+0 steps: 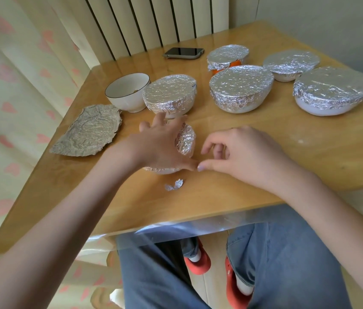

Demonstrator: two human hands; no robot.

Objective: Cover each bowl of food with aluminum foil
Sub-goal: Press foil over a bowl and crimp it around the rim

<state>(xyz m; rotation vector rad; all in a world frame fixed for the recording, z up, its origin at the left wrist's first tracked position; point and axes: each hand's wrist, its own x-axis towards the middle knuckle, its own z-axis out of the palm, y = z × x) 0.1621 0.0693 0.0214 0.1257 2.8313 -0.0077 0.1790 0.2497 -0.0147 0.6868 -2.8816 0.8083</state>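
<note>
A: Pressing foil down, looks like. Left hand lies spread over a small foil-wrapped bowl at the near middle of the table, fingers splayed, palm on top, probably to hold the wrap tight to the rim.

B: Right hand?

A: Right hand sits just right of that bowl, fingers curled, index tip touching the left thumb near the bowl's edge. Holding anything? Cannot tell; I'd guess it is tucking the foil.

B: Nearer stuff?

A: Foil scrap just in front of the bowl.

B: Farther?

A: Loose foil sheet left of the bowl, likely for the uncovered white bowl behind it. Five covered bowls beyond, phone farthest.
</note>
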